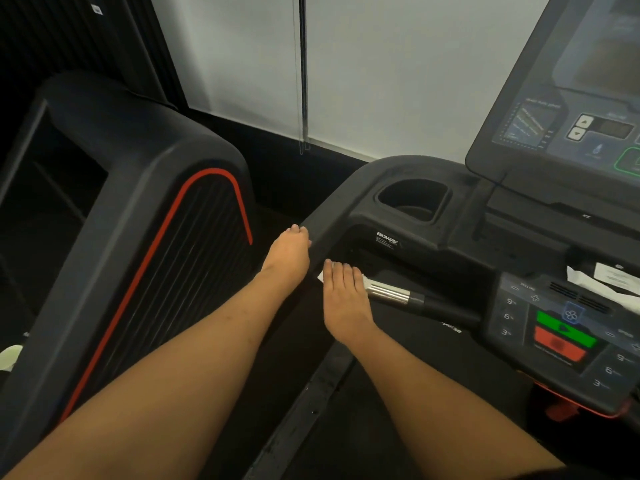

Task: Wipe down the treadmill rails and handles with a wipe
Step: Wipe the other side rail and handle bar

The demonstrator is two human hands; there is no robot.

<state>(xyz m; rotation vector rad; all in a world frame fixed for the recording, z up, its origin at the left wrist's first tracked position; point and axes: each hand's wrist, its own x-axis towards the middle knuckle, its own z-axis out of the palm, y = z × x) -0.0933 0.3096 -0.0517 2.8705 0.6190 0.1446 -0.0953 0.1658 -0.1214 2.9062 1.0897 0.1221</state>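
My left hand (pixel 289 252) holds the outer edge of the treadmill's black left side rail (pixel 327 233), fingers curled over it. My right hand (pixel 343 296) grips the left end of the chrome handle bar (pixel 391 292) with a white wipe (pixel 321 276) under the fingers; only small white corners of the wipe show beside them. The bar runs right into a black grip that joins the console.
The console (pixel 568 337) with green and red buttons is at right, a cup holder (pixel 414 199) and the screen (pixel 568 98) above it. White papers (pixel 602 280) lie on the console. A neighbouring machine with red trim (pixel 145 237) stands at left. The belt's side rail (pixel 311 403) runs below.
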